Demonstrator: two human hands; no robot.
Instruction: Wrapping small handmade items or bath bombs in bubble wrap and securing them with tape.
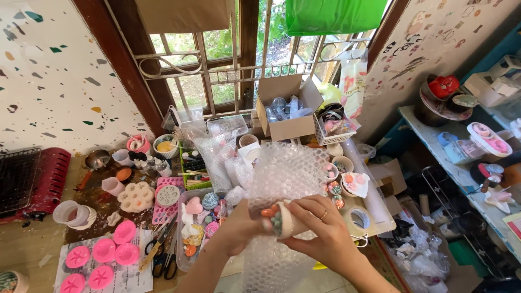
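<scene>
Hands' figurine (283, 218) tilted, head leftward

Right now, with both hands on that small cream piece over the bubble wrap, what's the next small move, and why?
Probably fold the clear bubble wrap sheet over the small cream cone-shaped piece with orange and green decorations. The left hand and right hand hold it against the sheet, and its decorated end is uncovered.

The desk (32, 247) is crowded: pink moulds (100, 255), scissors (157, 255) and a tape roll (358, 218) hem both sides; bare floor (320, 279) lies near.
</scene>
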